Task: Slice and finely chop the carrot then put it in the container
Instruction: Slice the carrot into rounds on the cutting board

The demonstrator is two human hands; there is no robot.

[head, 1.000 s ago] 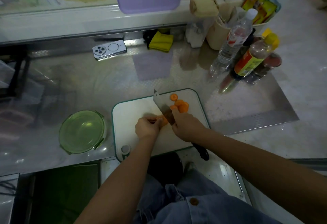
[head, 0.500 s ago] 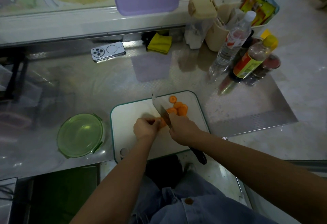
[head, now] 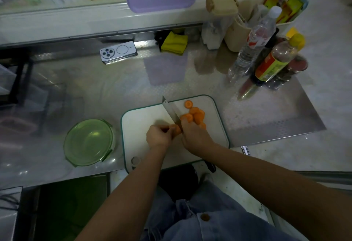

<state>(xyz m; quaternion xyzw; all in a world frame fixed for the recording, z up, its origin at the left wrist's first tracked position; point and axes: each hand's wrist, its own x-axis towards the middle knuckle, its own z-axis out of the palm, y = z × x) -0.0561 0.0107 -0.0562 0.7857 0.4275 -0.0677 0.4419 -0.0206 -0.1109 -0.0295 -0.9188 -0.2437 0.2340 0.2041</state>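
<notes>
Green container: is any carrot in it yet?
No, nothing orange shows inside the green container; the carrot slices lie on the cutting board beside the knife.

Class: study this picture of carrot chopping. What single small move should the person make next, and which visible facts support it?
Probably press the knife down for another slice. The left hand pinches a short carrot stub on the cutting board, the right hand holds the knife against that stub, round slices lie beside the blade, and the green container shows no carrot.
</notes>
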